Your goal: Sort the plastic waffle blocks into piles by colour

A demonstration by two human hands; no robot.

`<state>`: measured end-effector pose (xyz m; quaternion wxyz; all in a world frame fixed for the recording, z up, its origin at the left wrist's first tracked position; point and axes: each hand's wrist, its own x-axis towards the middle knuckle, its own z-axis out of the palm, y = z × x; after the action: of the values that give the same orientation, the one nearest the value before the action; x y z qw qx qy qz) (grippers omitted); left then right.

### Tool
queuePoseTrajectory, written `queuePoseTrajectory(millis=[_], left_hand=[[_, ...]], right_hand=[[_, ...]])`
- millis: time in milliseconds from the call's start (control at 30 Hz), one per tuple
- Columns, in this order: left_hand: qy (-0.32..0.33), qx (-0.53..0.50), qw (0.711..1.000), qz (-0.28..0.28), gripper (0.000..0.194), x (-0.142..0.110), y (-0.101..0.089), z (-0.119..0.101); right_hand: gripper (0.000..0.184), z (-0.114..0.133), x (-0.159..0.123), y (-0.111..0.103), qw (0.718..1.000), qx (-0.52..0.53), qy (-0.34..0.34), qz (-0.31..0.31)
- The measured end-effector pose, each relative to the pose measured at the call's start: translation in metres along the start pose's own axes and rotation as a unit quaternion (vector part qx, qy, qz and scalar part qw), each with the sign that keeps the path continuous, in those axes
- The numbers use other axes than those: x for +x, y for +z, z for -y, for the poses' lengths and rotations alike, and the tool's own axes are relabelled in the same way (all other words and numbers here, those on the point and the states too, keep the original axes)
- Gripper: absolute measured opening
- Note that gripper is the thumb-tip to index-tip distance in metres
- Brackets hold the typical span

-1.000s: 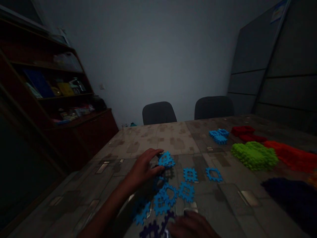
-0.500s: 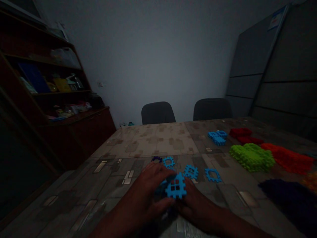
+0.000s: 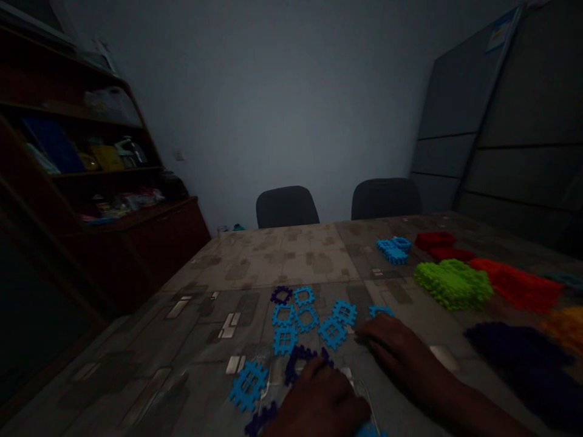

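Blue plastic tiles (image 3: 285, 340) scattered; right hand (image 3: 392, 343) open beside them, left hand (image 3: 319, 405) on purple tile (image 3: 296, 359), grip unclear

Single head-worn camera, looking forward and down from close above a mottled grey-beige tabletop (image 3: 282, 258). Faces a plain grey-blue wall (image 3: 273, 103). Dark wooden bookcase (image 3: 82, 164) frame left, grey panelled partition (image 3: 514, 121) frame right. Left hand (image 3: 319, 403) and right hand (image 3: 396, 343) sit low in frame.

A green heap of plastic tiles (image 3: 453, 284) and a red heap of plastic tiles (image 3: 517, 285) lay on the patterned table (image 3: 291, 258), two dark chairs (image 3: 286, 207) behind it, a wooden bookcase (image 3: 86, 127) at left.
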<state>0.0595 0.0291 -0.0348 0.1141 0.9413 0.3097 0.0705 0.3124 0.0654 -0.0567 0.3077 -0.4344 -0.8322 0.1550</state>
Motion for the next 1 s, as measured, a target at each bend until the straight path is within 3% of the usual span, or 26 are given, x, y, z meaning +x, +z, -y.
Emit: queuePoseTrajectory(millis=[133,233,400,533,633,833,900,1000], left_hand=[[-0.092,-0.066,0.993,-0.044,0.035,-0.012,-0.042,0.012],[-0.115,-0.084,0.989,-0.043,0.038,-0.013,-0.053,0.016],[-0.062,-0.072,0.995,-0.019,0.044,-0.012,-0.040,0.016],[-0.056,-0.028,0.998,-0.021,0.027,-0.011,-0.034,0.016],[-0.082,0.014,0.996,-0.009,0.014,-0.011,-0.041,0.019],[-0.099,0.071,0.992,-0.020,0.014,-0.015,-0.062,0.022],[-0.067,0.033,0.997,-0.027,0.005,-0.015,-0.061,0.015],[0.049,0.012,0.998,-0.021,0.025,-0.010,-0.042,-0.003]], right_hand=[[0.028,0.008,0.006,0.006,1.000,-0.012,-0.025,0.015],[0.030,0.018,0.010,0.005,0.997,-0.058,0.011,0.047],[0.030,0.040,0.033,0.006,0.987,-0.117,0.071,0.083],[0.032,0.059,0.058,0.015,0.977,-0.153,0.107,0.107],[0.031,0.068,0.070,0.018,0.967,-0.180,0.131,0.127],[0.032,0.080,0.071,0.011,0.952,-0.211,0.138,0.176],[0.032,0.081,0.067,0.006,0.949,-0.213,0.134,0.189],[0.039,0.078,0.054,-0.003,0.947,-0.207,0.123,0.211]])
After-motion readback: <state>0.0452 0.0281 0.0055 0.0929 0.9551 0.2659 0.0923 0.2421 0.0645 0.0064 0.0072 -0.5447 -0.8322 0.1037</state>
